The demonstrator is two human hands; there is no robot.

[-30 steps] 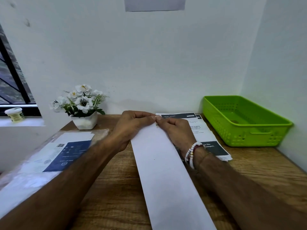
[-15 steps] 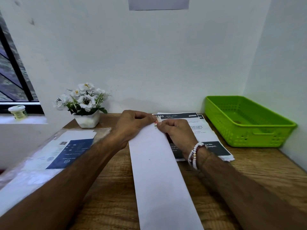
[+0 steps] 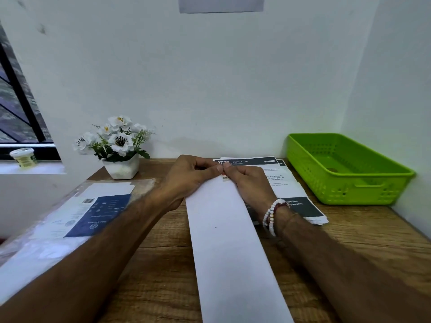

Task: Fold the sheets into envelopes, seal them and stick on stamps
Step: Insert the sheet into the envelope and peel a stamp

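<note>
Starting with the left hand (image 3: 193, 177) and right hand (image 3: 250, 183): both curled, fingertips meeting near the centre of the frame and pinching a tiny stamp (image 3: 225, 178) between them. All happening right at the far end of the envelope (image 3: 228, 241), one hand on each side of it. Can't tell if the stamp is stuck down or only half on, way too small to see.

Guessing featherweight and floppy for the stamp, tacky on one side. Best held by the very edge with fingertips, never on the glue. Much the same for the envelope: light, thin, probably creases easily and slides on wood. Worth pinning with a palm while pressing the stamp on. Lying as a long white strip from the centre down to the bottom edge, on the wooden table (image 3: 163, 264).

Further out: printed sheets (image 3: 289, 185) under the right wrist, green basket (image 3: 349, 197) at right, flower pot (image 3: 121, 169) up and left of the hands, plastic-wrapped pack (image 3: 77, 215) at far left.
</note>
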